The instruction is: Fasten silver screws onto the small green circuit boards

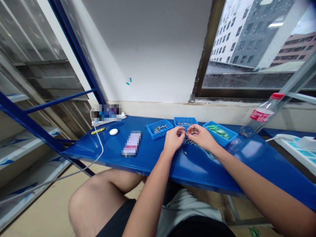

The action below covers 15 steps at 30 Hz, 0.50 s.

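My left hand (pixel 174 138) and my right hand (pixel 201 135) meet over the blue table, fingertips almost touching. Both are closed in a pinch, and whatever sits between the fingers is too small to name. Just below the fingertips lies a small pile of dark and silver screw-like metal pieces (pixel 190 141), partly covered by my right hand. One loose metal piece (pixel 185 152) rests nearer the front edge. Behind the hands stand a blue tray (pixel 156 136) of metal pieces, a second blue tray (pixel 185 119) of thin metal parts, and a third blue tray (pixel 223 142) with green plastic packets (pixel 217 131).
A green clear packet (pixel 209 154) lies partly under my right forearm. To the left are a blurred phone-like item (pixel 132 144), a white round case (pixel 114 132), a yellow cutter (pixel 98 131) and a white cable (pixel 101 146). A plastic bottle (pixel 261 115) stands right, near the window.
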Each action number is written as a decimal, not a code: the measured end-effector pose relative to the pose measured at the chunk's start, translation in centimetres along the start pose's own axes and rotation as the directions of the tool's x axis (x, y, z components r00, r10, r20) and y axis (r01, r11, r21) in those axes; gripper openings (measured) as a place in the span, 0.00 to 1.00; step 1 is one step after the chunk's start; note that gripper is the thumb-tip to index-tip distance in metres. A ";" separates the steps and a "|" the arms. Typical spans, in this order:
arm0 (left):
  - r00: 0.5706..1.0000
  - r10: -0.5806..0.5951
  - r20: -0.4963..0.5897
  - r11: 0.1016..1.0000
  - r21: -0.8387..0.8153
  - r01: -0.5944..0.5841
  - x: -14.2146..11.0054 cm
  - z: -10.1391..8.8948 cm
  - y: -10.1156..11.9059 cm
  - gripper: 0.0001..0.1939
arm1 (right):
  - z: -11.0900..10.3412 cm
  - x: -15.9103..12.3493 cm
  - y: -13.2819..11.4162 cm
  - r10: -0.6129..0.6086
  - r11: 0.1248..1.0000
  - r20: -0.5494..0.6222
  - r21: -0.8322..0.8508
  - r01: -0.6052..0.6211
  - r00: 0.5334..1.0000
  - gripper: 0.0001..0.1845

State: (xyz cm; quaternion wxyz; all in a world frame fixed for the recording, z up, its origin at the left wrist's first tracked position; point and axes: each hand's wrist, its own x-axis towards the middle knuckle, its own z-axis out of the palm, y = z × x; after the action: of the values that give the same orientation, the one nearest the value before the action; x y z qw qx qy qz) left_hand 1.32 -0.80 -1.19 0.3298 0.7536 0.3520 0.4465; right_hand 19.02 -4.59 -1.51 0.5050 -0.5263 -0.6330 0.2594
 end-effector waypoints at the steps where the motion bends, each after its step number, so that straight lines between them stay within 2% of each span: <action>1: 1.000 0.007 0.000 1.000 0.023 -0.007 0.0 0.0 0.0 0.14 | 0.1 0.2 -0.2 -0.011 1.000 -0.012 -0.026 0.011 1.000 0.12; 4: 0.996 0.081 0.032 0.982 0.167 -0.085 -0.2 -0.2 -0.2 0.11 | 0.1 1.4 -1.2 -0.057 0.990 -0.061 -0.130 0.049 0.997 0.11; 6: 0.983 0.150 0.107 0.949 0.264 -0.174 -0.3 -0.2 -0.4 0.11 | 0.3 2.6 -2.1 -0.103 0.979 -0.065 -0.184 0.090 0.993 0.10; 9: 0.950 0.204 0.238 0.909 0.315 -0.274 -0.5 0.0 -0.6 0.15 | 1.3 5.1 -3.4 -0.181 0.949 -0.012 -0.266 0.171 0.983 0.07; 12: 0.939 0.188 0.288 0.899 0.335 -0.282 -0.6 0.2 -0.9 0.19 | 3.2 7.7 -4.2 -0.235 0.927 0.029 -0.292 0.234 0.971 0.07; 15: 0.939 0.161 0.304 0.901 0.344 -0.265 -0.6 0.4 -1.1 0.20 | 5.1 9.3 -4.7 -0.235 0.942 0.041 -0.239 0.238 0.971 0.07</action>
State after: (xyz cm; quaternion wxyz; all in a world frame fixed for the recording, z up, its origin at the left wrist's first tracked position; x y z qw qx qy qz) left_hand 1.19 -0.84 -2.47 0.1710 0.8905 0.2986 0.2976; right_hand 13.08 3.54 4.17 0.4607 -0.5025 -0.7215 0.1210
